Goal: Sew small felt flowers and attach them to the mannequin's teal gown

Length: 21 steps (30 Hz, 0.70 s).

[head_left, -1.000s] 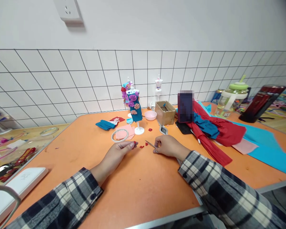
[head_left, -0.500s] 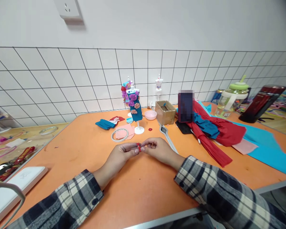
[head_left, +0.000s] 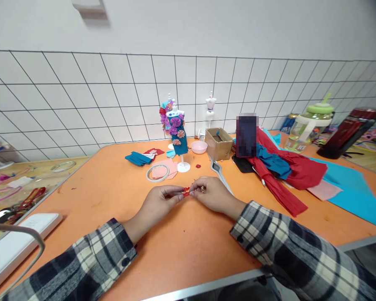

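Observation:
Between my fingertips is a small red crepe paper flower [head_left: 186,191], partly hidden by the fingers. My left hand [head_left: 158,202] pinches it from the left, thumb and forefinger together. From the other side my right hand [head_left: 211,193] pinches its right edge, fingers curled. Both hands are just above the orange table. Beyond them stands a small white dress form [head_left: 178,133] wrapped in teal paper with purple and peach flowers. A small red piece [head_left: 198,166] lies to the right of its base. A roll of tape [head_left: 157,172] rests on pink paper [head_left: 169,166] at the left.
A pink bowl [head_left: 199,147], a cardboard box [head_left: 219,144] and grey-handled scissors [head_left: 217,168] are behind my right hand. Farther right are a phone [head_left: 246,136], red crepe paper [head_left: 305,171], a green-lidded bottle [head_left: 307,127] and a dark red thermos [head_left: 347,133]. A white power strip [head_left: 25,246] lies left.
The red flower has turned in my fingers and shows more of its ruffled shape. My hands have shifted slightly right, and the camera view has tilted down a little.

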Motion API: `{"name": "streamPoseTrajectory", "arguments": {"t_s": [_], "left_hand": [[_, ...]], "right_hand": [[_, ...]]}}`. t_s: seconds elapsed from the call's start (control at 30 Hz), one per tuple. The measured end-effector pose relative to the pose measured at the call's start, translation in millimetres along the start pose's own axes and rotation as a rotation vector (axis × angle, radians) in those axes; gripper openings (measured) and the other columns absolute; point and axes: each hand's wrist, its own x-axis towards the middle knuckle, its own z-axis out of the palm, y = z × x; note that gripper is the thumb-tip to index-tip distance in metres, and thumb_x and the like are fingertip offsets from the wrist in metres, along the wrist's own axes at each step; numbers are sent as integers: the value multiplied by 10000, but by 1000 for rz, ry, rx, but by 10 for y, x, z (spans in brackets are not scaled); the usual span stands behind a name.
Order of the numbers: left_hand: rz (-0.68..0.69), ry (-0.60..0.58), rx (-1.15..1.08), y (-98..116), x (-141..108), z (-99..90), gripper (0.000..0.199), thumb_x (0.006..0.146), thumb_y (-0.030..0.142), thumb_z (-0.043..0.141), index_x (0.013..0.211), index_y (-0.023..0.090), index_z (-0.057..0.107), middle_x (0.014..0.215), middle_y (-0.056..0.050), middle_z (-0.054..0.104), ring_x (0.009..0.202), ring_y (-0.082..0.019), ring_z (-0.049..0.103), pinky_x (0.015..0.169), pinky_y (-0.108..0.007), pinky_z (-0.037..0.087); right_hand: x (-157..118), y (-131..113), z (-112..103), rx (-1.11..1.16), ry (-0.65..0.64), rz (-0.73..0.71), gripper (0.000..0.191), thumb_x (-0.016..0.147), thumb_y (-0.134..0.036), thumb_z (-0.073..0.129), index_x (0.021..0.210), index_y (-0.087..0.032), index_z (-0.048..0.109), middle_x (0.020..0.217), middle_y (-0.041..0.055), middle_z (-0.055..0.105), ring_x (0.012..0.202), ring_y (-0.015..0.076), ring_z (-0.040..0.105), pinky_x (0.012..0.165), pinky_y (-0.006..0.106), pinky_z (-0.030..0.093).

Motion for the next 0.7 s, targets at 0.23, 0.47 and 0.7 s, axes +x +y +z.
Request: {"name": "streamPoseTrajectory", "arguments": {"t_s": [0.23,0.47,0.7], "left_hand": [[39,15,103,-5,29,-55,285,778,441,634,878,204,755,930,-37,766,910,-236,680,803,-318,519],[7,19,41,12,27,-38,194,719,353,667,783,187,745,845,-43,766,819,-212,684,750,-292,525],[19,14,6,-12,19,-26,217,721,373,668,800,188,749,842,-45,766,821,-214,683,752,-292,519]], "right_hand": [[-17,-8,22,-47,-14,-47,118,789,-190,611,815,-199,725,759,-3,635,680,108,530,614,233,353],[-31,-52,14,-53,-31,-42,80,752,-244,668,815,-211,707,736,-27,629,652,98,518,583,222,333],[-18,-57,59,127,7,11,142,788,-233,630,893,-201,721,722,-27,632,557,70,451,565,207,341]]}}
